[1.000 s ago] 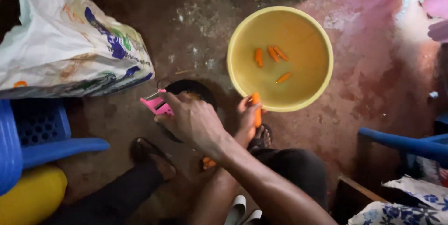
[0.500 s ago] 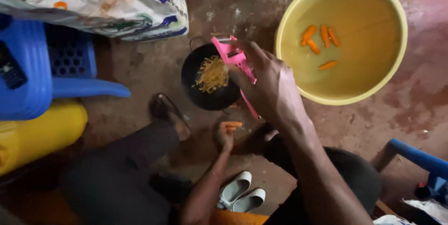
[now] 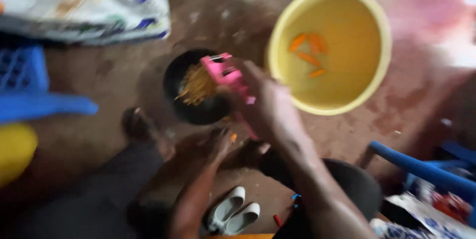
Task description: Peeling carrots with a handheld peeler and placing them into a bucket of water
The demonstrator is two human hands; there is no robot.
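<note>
Though the frame is motion-blurred, the main pieces read clearly enough.

Right hand: right hand (image 3: 270, 107) clenched around a pink grater (image 3: 229, 78), held tilted over the near rim of a black bowl (image 3: 196, 105).

Left hand: left hand (image 3: 218, 145) low, just below the bowl, fingers pinched on a small orange carrot stub (image 3: 233, 137). Grip looks closed on it, but blur makes it hard to be sure.

Black bowl: sits on the floor (image 3: 124, 80), holds a heap of orange shreds (image 3: 198, 85) under the grater.

Yellow basin: yellow basin (image 3: 377, 85) on the floor just right of the bowl, with a few whole carrot pieces (image 3: 308, 53) lying inside, apart from each other.

Progress: judging by the pile, some grating is done; the piece in hand looks nearly used up. The pieces in the basin appear ungrated, so a fair share is left.

Around: a blue plastic chair (image 3: 29, 88) at left with a yellow container (image 3: 15, 150) below it, a printed sack (image 3: 84, 6) at top left, a blue chair arm (image 3: 421, 169) at lower right, and a pair of pale shoes (image 3: 233, 214) near the person's legs.

Unclear: whether the stub is touching the grater; they look slightly apart.
</note>
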